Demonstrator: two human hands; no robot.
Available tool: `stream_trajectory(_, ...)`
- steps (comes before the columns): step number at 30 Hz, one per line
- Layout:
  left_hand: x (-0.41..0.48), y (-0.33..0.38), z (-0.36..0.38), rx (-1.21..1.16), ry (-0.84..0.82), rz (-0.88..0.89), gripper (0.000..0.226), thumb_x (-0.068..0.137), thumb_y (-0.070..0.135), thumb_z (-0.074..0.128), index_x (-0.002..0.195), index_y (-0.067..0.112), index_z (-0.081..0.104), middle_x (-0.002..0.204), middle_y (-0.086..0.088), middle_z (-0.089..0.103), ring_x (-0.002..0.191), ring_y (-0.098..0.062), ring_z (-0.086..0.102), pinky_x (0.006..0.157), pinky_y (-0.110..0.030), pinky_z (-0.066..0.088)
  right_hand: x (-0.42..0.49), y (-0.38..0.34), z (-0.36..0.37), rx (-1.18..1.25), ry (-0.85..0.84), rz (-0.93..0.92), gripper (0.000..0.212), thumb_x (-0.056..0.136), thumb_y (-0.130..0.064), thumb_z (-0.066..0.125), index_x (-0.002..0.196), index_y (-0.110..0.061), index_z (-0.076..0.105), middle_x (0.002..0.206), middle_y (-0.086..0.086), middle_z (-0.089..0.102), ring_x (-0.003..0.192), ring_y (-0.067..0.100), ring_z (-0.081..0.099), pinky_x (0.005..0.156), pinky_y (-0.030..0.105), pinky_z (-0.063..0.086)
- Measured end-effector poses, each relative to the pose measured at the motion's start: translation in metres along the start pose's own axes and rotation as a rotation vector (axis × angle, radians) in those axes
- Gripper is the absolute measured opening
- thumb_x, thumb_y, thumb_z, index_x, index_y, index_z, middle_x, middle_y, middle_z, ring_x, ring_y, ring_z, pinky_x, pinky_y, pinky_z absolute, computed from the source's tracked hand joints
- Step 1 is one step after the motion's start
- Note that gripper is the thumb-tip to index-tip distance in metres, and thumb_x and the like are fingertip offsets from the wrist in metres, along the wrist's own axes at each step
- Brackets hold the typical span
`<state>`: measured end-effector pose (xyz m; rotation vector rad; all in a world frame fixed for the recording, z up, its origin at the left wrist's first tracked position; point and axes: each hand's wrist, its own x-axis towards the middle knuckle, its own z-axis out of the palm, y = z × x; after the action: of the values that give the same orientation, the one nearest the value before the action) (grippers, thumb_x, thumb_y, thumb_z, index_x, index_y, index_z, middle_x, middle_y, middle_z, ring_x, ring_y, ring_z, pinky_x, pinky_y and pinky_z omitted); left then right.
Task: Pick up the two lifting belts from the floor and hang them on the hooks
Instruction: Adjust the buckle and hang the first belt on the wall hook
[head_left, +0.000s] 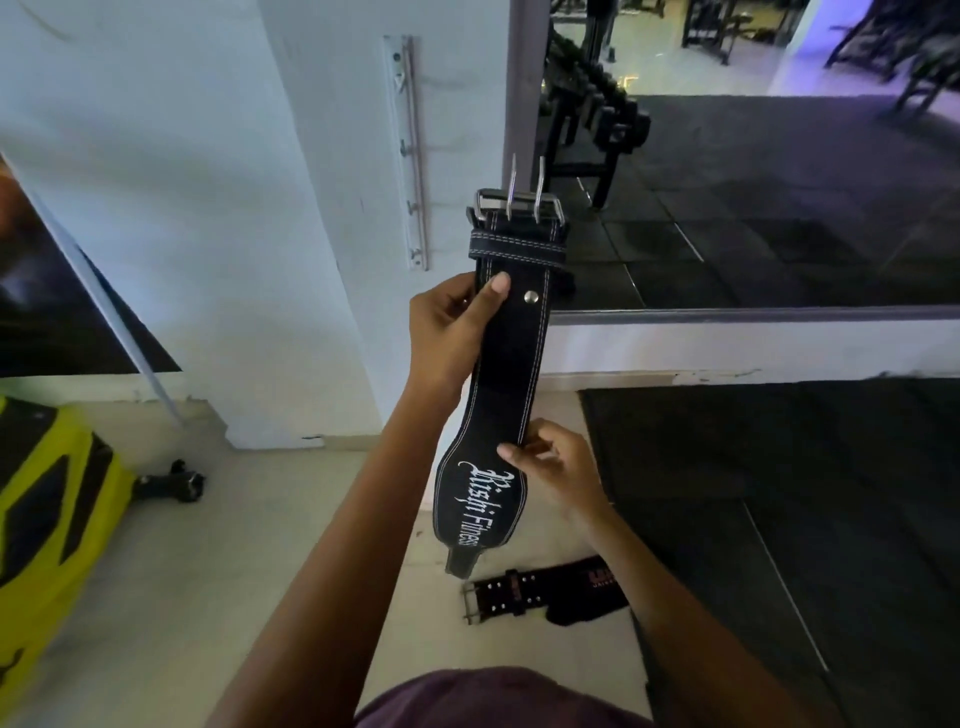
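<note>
A black lifting belt (511, 374) with white stitching and white lettering hangs upright in front of me, its steel two-prong buckle at the top. My left hand (449, 325) grips its narrow part just below the buckle. My right hand (553, 460) pinches the belt's right edge lower down, where it widens. A second black belt (540, 590) with a steel buckle lies flat on the floor below, partly behind my right forearm. The hook rail (408, 150), a vertical metal strip with several small hooks, is fixed to the white wall left of the held belt.
A yellow and black bag (47, 514) stands at the lower left, with a dark dumbbell (174, 483) beside it on the tiled floor. A large wall mirror (753, 156) reflects a dumbbell rack. Black rubber mats (779, 493) cover the floor at the right.
</note>
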<state>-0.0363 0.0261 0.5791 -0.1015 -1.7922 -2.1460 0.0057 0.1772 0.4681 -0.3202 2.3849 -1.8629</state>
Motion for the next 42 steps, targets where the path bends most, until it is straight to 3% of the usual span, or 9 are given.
stream_trajectory(6, -0.005, 0.004, -0.003, -0.004, -0.025, 0.011, 0.017, 0.091, 0.014, 0.066, 0.077, 0.005, 0.071, 0.068, 0.003, 0.068, 0.067, -0.015, 0.061, 0.068, -0.035, 0.052, 0.046, -0.098, -0.022, 0.136, 0.139, -0.199, 0.028, 0.090, -0.020, 0.066, 0.095, 0.007, 0.065, 0.089, 0.026, 0.069, 0.081, 0.028, 0.066, 0.074, 0.037, 0.054)
stream_trajectory(10, -0.008, 0.012, -0.006, 0.013, -0.036, 0.061, 0.020, 0.092, 0.015, 0.066, 0.092, -0.004, 0.072, 0.081, -0.012, 0.070, 0.077, -0.024, 0.066, 0.076, -0.053, 0.057, 0.066, -0.134, -0.035, 0.185, 0.167, -0.241, 0.013, 0.088, -0.020, 0.068, 0.080, -0.009, 0.068, 0.079, 0.011, 0.070, 0.081, 0.032, 0.066, 0.083, 0.056, 0.055)
stream_trajectory(14, -0.007, 0.016, -0.012, 0.039, -0.017, 0.028, 0.019, 0.090, 0.014, 0.067, 0.071, 0.009, 0.068, 0.064, 0.003, 0.063, 0.066, -0.015, 0.057, 0.068, -0.041, 0.051, 0.042, -0.110, -0.015, 0.252, 0.074, -0.175, 0.024, 0.086, -0.006, 0.069, 0.109, -0.004, 0.065, 0.099, 0.006, 0.072, 0.093, 0.016, 0.070, 0.084, 0.030, 0.058)
stream_trajectory(19, -0.014, 0.016, -0.017, 0.014, -0.018, 0.020, 0.034, 0.089, 0.020, 0.068, 0.082, -0.013, 0.063, 0.074, -0.012, 0.056, 0.071, -0.020, 0.049, 0.068, -0.039, 0.043, -0.005, -0.022, 0.015, 0.101, -0.082, 0.074, 0.022, 0.078, -0.013, 0.079, 0.095, -0.022, 0.069, 0.095, 0.001, 0.075, 0.088, 0.023, 0.073, 0.077, 0.033, 0.060)
stream_trajectory(24, -0.020, 0.015, -0.019, 0.040, -0.013, 0.005, 0.039, 0.089, 0.022, 0.069, 0.086, -0.016, 0.061, 0.076, -0.012, 0.058, 0.071, -0.019, 0.054, 0.067, -0.038, 0.048, -0.001, -0.048, 0.009, 0.174, -0.033, 0.007, 0.023, 0.081, -0.006, 0.074, 0.104, -0.007, 0.070, 0.096, 0.002, 0.075, 0.087, 0.017, 0.073, 0.070, 0.021, 0.058)
stream_trajectory(32, -0.029, 0.022, -0.024, 0.040, -0.063, -0.009, 0.025, 0.090, 0.015, 0.068, 0.095, -0.010, 0.068, 0.084, -0.017, 0.067, 0.078, -0.024, 0.067, 0.075, -0.046, 0.057, 0.035, -0.132, -0.017, 0.234, 0.113, -0.244, 0.023, 0.088, -0.002, 0.065, 0.111, 0.003, 0.063, 0.096, 0.010, 0.072, 0.089, 0.013, 0.072, 0.081, 0.026, 0.058)
stream_trajectory(36, -0.023, 0.024, -0.045, 0.097, -0.287, -0.047, 0.034, 0.080, 0.007, 0.075, 0.107, -0.010, 0.064, 0.100, -0.023, 0.070, 0.090, -0.029, 0.070, 0.082, -0.043, 0.058, 0.032, -0.142, -0.012, 0.289, 0.170, -0.300, 0.023, 0.087, -0.004, 0.067, 0.108, 0.005, 0.062, 0.096, 0.022, 0.071, 0.088, 0.022, 0.069, 0.081, 0.034, 0.058)
stream_trajectory(39, -0.035, -0.004, -0.065, 0.288, -0.409, -0.109, 0.041, 0.074, 0.013, 0.081, 0.103, -0.012, 0.064, 0.102, -0.034, 0.069, 0.089, -0.046, 0.067, 0.088, -0.056, 0.053, 0.032, -0.153, -0.014, 0.337, 0.179, -0.337, 0.014, 0.086, -0.001, 0.067, 0.100, -0.002, 0.064, 0.089, 0.010, 0.071, 0.088, 0.020, 0.067, 0.087, 0.038, 0.055)
stream_trajectory(42, -0.062, -0.043, -0.077, 0.485, -0.449, -0.174, 0.028, 0.075, 0.012, 0.082, 0.096, -0.004, 0.073, 0.093, -0.019, 0.077, 0.081, -0.025, 0.072, 0.084, -0.049, 0.057, 0.032, -0.157, -0.017, 0.357, 0.172, -0.339, 0.014, 0.087, 0.000, 0.066, 0.100, -0.005, 0.065, 0.092, 0.008, 0.071, 0.092, 0.022, 0.067, 0.091, 0.040, 0.054)
